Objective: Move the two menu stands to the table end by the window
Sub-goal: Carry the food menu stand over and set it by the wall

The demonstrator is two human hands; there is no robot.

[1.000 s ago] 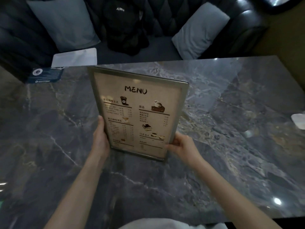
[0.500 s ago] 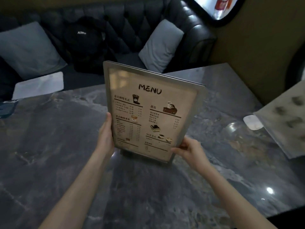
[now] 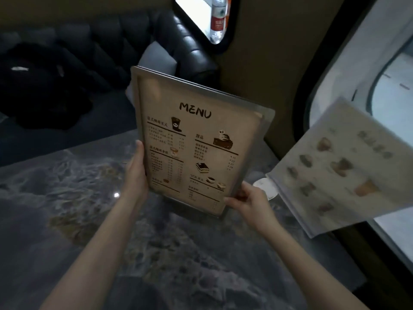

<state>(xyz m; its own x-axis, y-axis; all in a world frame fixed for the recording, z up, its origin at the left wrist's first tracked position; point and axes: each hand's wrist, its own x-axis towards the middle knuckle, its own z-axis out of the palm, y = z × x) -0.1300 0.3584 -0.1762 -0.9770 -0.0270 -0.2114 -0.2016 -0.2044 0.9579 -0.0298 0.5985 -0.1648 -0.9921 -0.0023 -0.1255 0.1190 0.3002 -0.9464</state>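
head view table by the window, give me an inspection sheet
surface: dark grey marble table, glossy
job's things: metal-framed menu stand in both hands, base at the tabletop, contact unclear; pale laminated drinks menu stand at the window end
clutter: small white object beside it
grippers: left hand on left edge, right hand at lower right corner
cables: nothing seen
surroundings: black tufted sofa, black bag, plastic water bottle
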